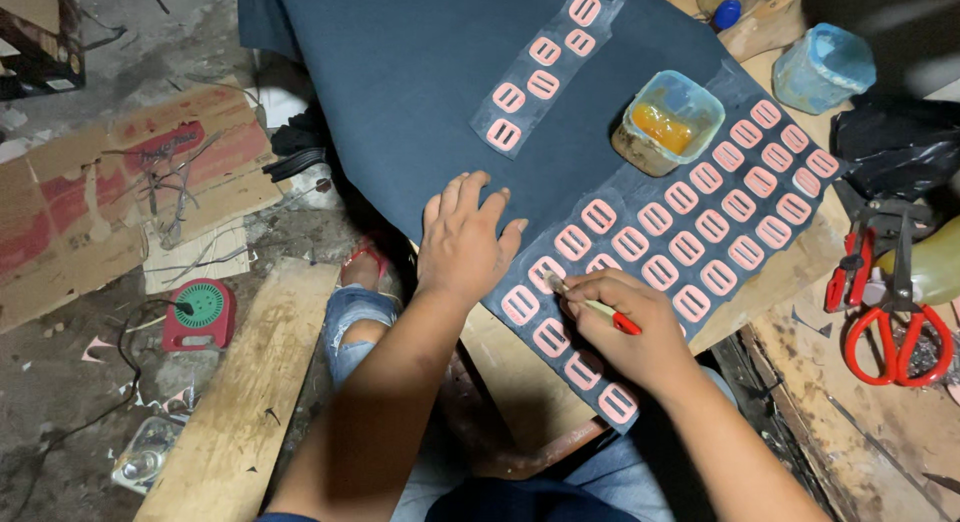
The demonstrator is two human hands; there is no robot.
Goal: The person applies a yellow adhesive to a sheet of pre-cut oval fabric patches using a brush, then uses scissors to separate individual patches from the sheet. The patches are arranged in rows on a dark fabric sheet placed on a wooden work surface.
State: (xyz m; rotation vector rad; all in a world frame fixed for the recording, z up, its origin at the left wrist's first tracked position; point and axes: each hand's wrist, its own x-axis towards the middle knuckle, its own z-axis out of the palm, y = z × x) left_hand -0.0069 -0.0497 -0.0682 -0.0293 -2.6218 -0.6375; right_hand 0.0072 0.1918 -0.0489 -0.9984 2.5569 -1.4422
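Observation:
My left hand (463, 244) lies flat, fingers spread, on a large dark blue sheet (420, 72), pressing it down beside a strip of pink rectangular cut-out pieces (690, 217) laid in rows. In my right hand (625, 327) is a small brush with a red handle (600, 307), its tip touching one pink piece near the strip's lower left end. A second, shorter strip of pink pieces (545, 67) lies higher on the sheet. An open plastic tub of orange-yellow glue (668, 122) stands between the two strips.
Red-handled scissors (895, 327) and red pliers (848, 267) lie on the wooden bench at right. A blue-lidded container (822, 67) stands far right. Cardboard (120, 182), a wooden plank (240, 392) and a small red device (203, 314) lie on the floor at left.

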